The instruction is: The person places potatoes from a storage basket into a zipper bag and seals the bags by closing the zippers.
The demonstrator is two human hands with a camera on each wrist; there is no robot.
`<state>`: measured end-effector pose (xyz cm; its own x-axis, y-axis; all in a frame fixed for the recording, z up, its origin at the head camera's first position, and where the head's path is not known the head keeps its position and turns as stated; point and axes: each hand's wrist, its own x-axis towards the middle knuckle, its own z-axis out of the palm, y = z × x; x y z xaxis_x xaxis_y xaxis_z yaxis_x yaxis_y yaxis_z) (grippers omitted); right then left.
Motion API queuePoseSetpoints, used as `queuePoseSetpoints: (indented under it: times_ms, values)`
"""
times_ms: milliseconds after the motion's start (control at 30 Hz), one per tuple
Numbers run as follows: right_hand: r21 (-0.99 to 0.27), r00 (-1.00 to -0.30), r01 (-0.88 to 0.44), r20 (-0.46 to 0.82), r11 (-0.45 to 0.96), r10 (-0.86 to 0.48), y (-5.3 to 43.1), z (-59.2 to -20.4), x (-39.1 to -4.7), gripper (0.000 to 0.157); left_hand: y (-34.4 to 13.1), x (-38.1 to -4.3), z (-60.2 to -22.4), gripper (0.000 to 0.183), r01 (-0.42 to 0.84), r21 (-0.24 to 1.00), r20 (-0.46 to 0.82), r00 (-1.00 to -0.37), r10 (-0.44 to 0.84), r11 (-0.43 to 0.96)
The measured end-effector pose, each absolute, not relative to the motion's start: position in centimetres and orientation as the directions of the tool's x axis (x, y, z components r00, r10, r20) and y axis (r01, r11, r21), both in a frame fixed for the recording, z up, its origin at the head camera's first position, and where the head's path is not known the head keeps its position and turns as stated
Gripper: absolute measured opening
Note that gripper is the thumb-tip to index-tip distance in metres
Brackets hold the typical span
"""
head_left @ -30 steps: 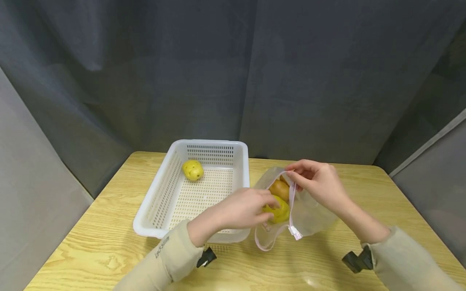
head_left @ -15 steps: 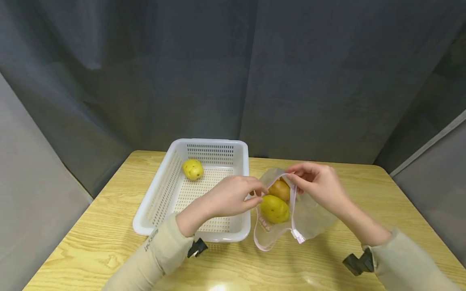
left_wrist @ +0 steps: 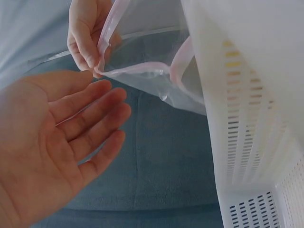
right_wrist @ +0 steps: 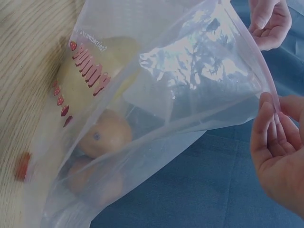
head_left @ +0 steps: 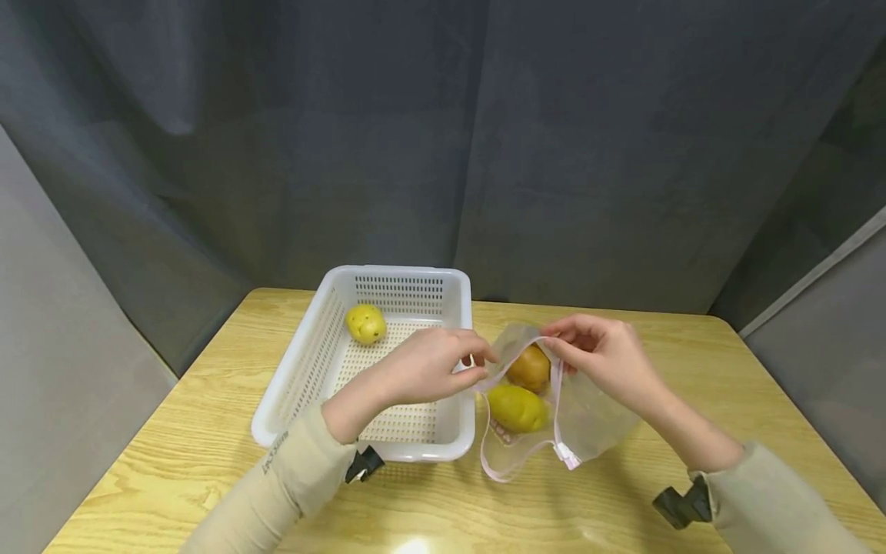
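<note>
My right hand (head_left: 609, 350) pinches the pink-edged mouth of a clear zip bag (head_left: 595, 419) between thumb and fingers. Through the open mouth show a lumpy yellow potato (head_left: 517, 408) and a round orange-brown fruit (head_left: 531, 368). A second orange-brown fruit (right_wrist: 95, 183) appears through the film in the right wrist view. My left hand (head_left: 431, 368) hovers over the basket's right wall with nothing in it, fingers loosely bent and tips close to the bag's left edge. Its palm shows bare in the left wrist view. Another yellow potato (head_left: 366, 323) lies at the basket's back left.
The white perforated basket (head_left: 429, 452) stands left of the bag, near the table's back edge. A white slider (head_left: 567, 455) sits on the bag's zip edge. Dark curtain (head_left: 415, 115) hangs behind the wooden table (head_left: 173, 462), with grey panels at both sides.
My left hand has drawn back left out of the bag's mouth, leaving the yellow potato inside. That potato has shifted left and down slightly. The right hand keeps its pinch, slightly lower.
</note>
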<state>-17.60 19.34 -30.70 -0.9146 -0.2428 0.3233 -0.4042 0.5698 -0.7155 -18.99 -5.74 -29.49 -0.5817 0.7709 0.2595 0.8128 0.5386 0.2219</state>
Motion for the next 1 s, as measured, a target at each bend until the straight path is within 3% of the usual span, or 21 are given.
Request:
queuePoseSetpoints:
  times_ms: [1000]
  values:
    - [-0.717, -0.911, -0.412, 0.321, 0.562, -0.258, 19.5, -31.1, -17.5, 0.018, -8.3, -21.0, -28.8, 0.022, 0.740, 0.269, 0.212, -0.670, 0.711, 0.617]
